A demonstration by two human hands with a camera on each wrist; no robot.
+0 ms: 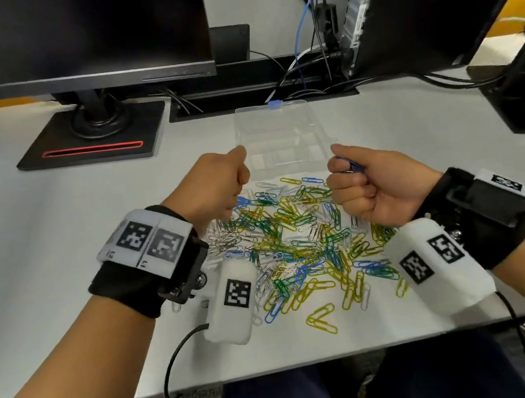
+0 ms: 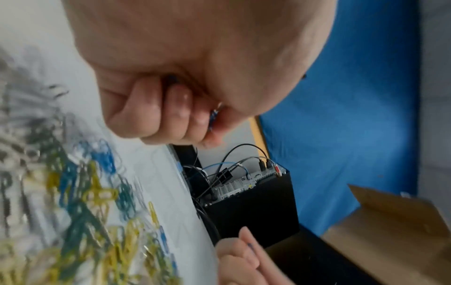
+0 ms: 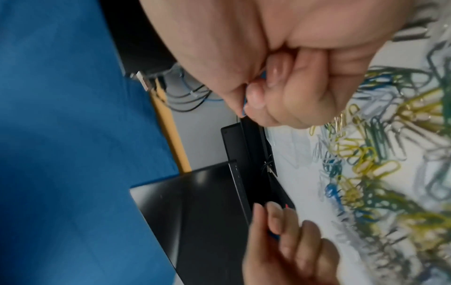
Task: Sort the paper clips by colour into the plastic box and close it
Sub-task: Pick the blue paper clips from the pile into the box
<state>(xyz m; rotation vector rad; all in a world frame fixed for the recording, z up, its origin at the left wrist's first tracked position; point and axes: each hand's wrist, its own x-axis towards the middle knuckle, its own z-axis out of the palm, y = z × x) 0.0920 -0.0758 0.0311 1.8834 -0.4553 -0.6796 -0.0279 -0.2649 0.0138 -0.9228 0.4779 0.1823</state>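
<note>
Sorting step, blue first (my guess): right hand (image 1: 368, 186) and left hand (image 1: 213, 186) each pinch blue clips (image 1: 352, 165) — next, drop into box (image 1: 278, 133) just beyond fingers.

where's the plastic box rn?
Head view: the clear plastic box sits open on the desk, centre, just beyond the paper clip pile and between the left hand and right hand.

Head camera looks down; wrist cameras close on fists — all share the clip pile (image 1: 304, 247).
</note>
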